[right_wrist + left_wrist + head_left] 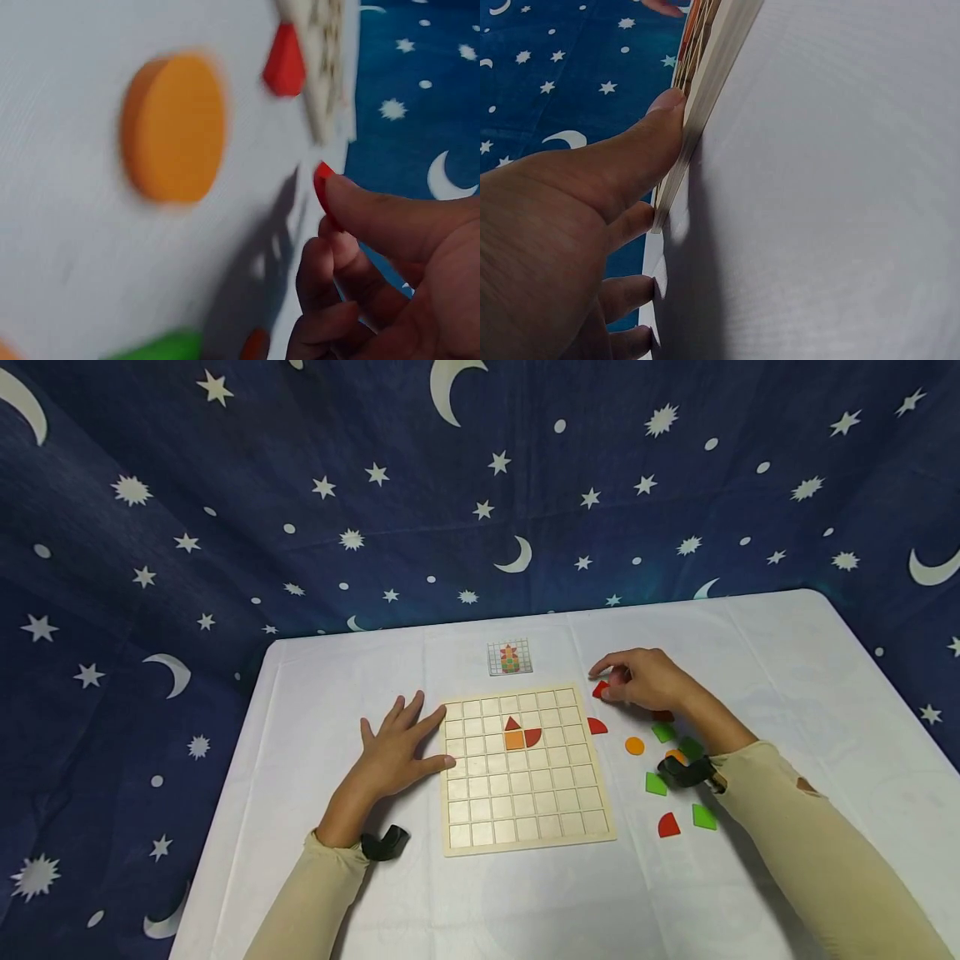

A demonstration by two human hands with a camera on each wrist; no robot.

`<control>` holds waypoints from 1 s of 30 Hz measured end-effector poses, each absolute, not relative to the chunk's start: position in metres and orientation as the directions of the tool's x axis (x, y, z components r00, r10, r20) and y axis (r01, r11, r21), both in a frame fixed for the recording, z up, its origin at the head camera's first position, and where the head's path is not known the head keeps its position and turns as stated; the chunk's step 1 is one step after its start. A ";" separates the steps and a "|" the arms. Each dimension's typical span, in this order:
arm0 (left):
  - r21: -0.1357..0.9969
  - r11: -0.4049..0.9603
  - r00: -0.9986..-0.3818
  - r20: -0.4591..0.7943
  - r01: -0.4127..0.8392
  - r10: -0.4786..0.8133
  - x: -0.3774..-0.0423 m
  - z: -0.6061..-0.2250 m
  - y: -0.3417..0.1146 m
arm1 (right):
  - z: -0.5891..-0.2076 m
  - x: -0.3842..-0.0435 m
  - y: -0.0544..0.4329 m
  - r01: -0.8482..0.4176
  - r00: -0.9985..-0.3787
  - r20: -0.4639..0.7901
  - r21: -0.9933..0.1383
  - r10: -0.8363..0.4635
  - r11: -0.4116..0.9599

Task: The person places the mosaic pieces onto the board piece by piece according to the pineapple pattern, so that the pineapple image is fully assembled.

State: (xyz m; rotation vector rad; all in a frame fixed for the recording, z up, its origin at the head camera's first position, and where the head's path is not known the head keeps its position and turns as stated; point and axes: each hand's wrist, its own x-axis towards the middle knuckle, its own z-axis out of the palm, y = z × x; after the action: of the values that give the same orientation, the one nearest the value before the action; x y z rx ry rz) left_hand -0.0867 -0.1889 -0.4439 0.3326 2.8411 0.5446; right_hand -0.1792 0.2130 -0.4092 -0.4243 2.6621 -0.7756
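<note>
My right hand point(651, 681) pinches a small red piece point(601, 689) above the table, just off the square board's upper right corner. In the right wrist view the red piece point(323, 184) shows between thumb and fingers, its shape mostly covered. My left hand point(393, 756) lies with spread fingers at the left edge of the wooden grid board point(522, 785), its thumb and index finger touching the rim. On the board sit a red triangle point(512, 724), an orange square point(513, 741) and a red quarter circle point(532, 737), close together.
A small pattern card point(510, 658) lies behind the board. Right of the board are a red quarter circle point(597, 726), an orange circle point(634, 746), green pieces point(656, 784) and another red quarter circle point(668, 825). Some pieces lie partly under the right arm.
</note>
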 end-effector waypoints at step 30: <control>0.385 0.905 -0.945 -0.189 0.179 0.267 -0.088 -0.443 -0.190 | -0.420 -0.138 0.072 -0.217 -0.823 -0.186 -0.770 -0.537 0.600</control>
State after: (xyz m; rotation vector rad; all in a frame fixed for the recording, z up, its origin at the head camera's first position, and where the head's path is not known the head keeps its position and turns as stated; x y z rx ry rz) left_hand -0.0879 -0.1898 -0.4435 0.3370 2.8315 0.5388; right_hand -0.1383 0.0722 -0.4198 -0.6039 2.4290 -1.0922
